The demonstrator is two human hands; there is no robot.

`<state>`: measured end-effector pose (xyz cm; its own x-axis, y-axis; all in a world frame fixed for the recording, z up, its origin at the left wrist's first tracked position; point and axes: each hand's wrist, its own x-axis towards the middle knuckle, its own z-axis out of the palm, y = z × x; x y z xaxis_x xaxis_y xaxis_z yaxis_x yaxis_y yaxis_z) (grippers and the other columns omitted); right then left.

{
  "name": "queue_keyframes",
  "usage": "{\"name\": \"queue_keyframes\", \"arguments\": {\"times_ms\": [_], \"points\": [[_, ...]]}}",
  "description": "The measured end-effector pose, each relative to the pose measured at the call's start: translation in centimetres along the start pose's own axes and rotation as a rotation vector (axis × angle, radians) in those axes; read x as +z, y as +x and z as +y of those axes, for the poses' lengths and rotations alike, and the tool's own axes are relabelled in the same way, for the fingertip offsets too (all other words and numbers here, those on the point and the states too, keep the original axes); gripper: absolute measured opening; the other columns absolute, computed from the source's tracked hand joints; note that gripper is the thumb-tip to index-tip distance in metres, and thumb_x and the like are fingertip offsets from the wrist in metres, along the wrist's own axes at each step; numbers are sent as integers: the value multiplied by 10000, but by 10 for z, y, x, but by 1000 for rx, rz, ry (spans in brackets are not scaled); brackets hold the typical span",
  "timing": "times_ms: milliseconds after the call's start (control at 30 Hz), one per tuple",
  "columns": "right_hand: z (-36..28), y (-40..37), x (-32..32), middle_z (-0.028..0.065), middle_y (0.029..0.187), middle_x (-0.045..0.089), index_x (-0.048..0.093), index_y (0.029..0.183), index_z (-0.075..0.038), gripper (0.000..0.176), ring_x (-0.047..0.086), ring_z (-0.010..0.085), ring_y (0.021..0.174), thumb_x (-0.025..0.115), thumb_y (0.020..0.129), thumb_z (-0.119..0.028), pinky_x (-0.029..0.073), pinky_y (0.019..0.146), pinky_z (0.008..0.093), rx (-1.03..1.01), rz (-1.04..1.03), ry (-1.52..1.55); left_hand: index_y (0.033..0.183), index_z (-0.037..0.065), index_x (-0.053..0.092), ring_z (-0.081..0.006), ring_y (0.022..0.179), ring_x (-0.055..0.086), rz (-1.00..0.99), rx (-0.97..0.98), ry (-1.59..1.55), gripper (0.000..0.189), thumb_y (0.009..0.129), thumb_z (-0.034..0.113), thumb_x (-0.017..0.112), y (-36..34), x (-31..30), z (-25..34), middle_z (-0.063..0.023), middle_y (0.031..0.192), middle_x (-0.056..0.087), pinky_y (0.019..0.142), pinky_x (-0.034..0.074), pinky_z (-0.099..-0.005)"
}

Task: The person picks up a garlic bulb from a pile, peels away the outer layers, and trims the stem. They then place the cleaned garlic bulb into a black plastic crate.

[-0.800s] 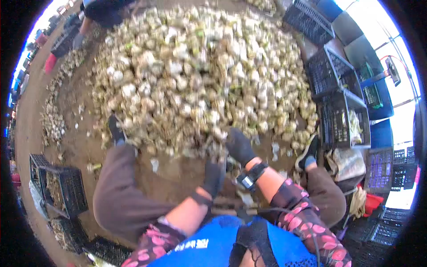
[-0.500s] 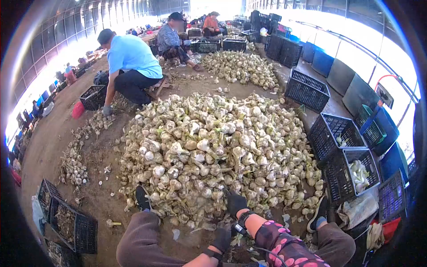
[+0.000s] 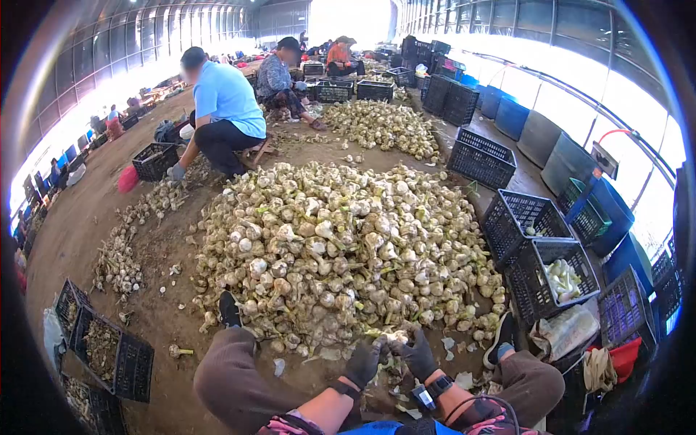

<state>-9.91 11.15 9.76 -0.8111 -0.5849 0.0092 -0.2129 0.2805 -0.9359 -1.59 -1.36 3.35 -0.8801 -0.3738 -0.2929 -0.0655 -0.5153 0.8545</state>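
Note:
A garlic bulb [image 3: 396,336] with a short greenish stem shows between my two hands, at the front edge of a large heap of garlic [image 3: 348,246]. Dark gloves cover both hands. My left hand [image 3: 365,361] is closed at the bulb's left side, its fingertips meeting those of the other hand. On the right side, my right hand [image 3: 418,355] has its fingers bent round the bulb. The gloves hide part of the bulb, and I cannot make out any tool. Scraps of peel lie on the ground below.
Black crates [image 3: 554,283] stand at the right, one holding trimmed pale garlic [image 3: 563,280]. Crates with debris [image 3: 109,355] are at the left. A person in a light blue shirt [image 3: 228,101] crouches beyond the heap. Another garlic pile [image 3: 380,127] lies further back.
My right hand has drawn back from the heap to meet my left hand. A garlic bulb now shows between them. The camera view has shifted slightly.

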Motion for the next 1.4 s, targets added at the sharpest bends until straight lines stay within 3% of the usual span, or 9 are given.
{"name": "queue_keyframes", "arguments": {"times_ms": [233, 333, 400, 467, 767, 1133, 1333, 1367, 1400], "points": [[-26, -16, -19, 178, 1080, 574, 530, 1161, -22, 523, 566, 339, 991, 740, 733, -235, 457, 865, 385, -530, 154, -403, 819, 64, 546, -105, 573, 484, -40, 71, 74, 332, 964, 353, 474, -29, 30, 47, 7, 674, 523, 564, 411, -256], [-34, -18, -22, 173, 1037, 586, 554, 1122, -29, 504, 561, 356, 991, 764, 706, -220, 457, 874, 414, -608, 201, -435, 1316, -8, 468, -239, 1232, 470, -109, 170, 145, 495, 1000, 329, 292, -4, 4, -9, -223, 1335, 480, 1039, 349, -356], [-36, -24, -26, 169, 1022, 592, 558, 1119, -27, 491, 571, 350, 970, 764, 711, -206, 468, 853, 411, -667, 220, -478, 1198, -18, 562, -207, 1055, 576, -78, 297, 473, 454, 970, 344, 411, -28, 24, 41, -216, 1127, 615, 913, 427, -345], [-37, -26, -26, 161, 1019, 596, 558, 1129, -19, 493, 582, 329, 956, 766, 717, -193, 478, 836, 387, -613, 240, -422, 821, 6, 623, -139, 664, 556, -44, 301, 530, 375, 950, 326, 476, -39, 34, 60, -58, 719, 615, 616, 447, -297], [-43, -44, -35, 148, 1091, 588, 565, 1156, -37, 537, 570, 310, 1019, 772, 691, -210, 469, 874, 392, -250, 305, -157, 1215, 22, 511, -165, 879, 616, -389, 43, -410, 376, 847, 94, 534, -49, 49, 67, -55, 975, 630, 851, 495, -314], [-39, -40, -28, 152, 1059, 610, 545, 1118, -4, 459, 599, 296, 951, 752, 727, -126, 488, 828, 389, -552, 310, -494, 1241, -14, 456, -120, 853, 595, -138, 203, 46, 355, 908, 74, 545, -36, 43, 53, -81, 1050, 605, 735, 501, -256], [-22, -35, -19, 118, 1053, 616, 532, 1150, -14, 352, 616, 206, 925, 416, 979, -299, 512, 795, 347, 577, -12, 1297, 1384, 39, 373, -164, 1038, 558, -242, 292, 158, 567, 840, -9, 523, -37, 47, 55, -88, 1151, 574, 899, 456, -288], [-15, -35, -18, 118, 1053, 616, 532, 1150, -14, 352, 616, 206, 925, 416, 979, -299, 512, 795, 347, 579, -4, 1298, 1393, 46, 367, -172, 1067, 550, -256, 377, 312, 594, 822, -23, 515, -36, 48, 52, -93, 1176, 570, 922, 445, -293], [-20, -36, -15, 119, 1084, 605, 535, 1148, -19, 362, 609, 212, 960, 401, 985, -312, 513, 820, 362, 183, 112, 508, 1386, 32, 372, -183, 1086, 546, -318, 356, 286, 610, 792, -22, 502, -44, 54, 60, -105, 1216, 558, 947, 429, -299]]}}
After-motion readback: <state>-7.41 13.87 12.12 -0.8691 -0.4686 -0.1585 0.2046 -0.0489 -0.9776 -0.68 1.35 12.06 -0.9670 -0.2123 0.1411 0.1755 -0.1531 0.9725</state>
